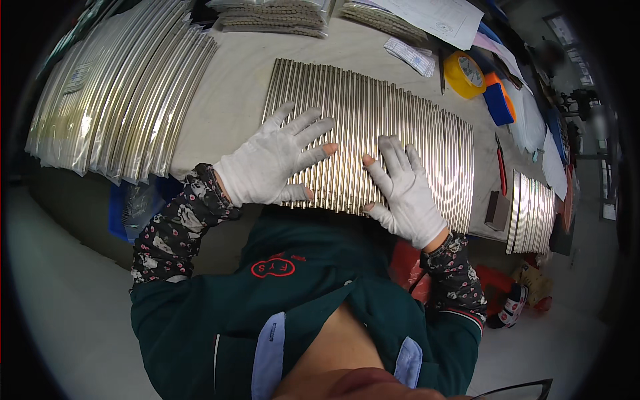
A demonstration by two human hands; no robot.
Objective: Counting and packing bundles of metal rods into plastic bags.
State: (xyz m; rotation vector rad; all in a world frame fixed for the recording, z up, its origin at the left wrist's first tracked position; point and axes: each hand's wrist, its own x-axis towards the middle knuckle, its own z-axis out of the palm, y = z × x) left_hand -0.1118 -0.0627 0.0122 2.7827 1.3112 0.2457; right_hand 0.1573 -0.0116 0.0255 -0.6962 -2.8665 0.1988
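A row of shiny metal rods [353, 100] lies side by side across the table in front of me. My left hand [277, 157], in a white glove with some bare fingertips, rests spread over the left part of the row. On the middle right of the same rods lies my right hand [403, 190], gloved alike, its fingers apart. Neither hand grips anything. The two hands are a short way apart, with bare rods showing between them. Parts of the rods under both palms are hidden.
Plastic-wrapped rods [127, 87] are stacked at the left. Wrapped bundles [273, 19] and papers [433, 19] lie at the back. Rightward are yellow tape [465, 75], a blue and orange object [499, 103], a red-handled tool [501, 170], a dark block [497, 210] and more rods [530, 213].
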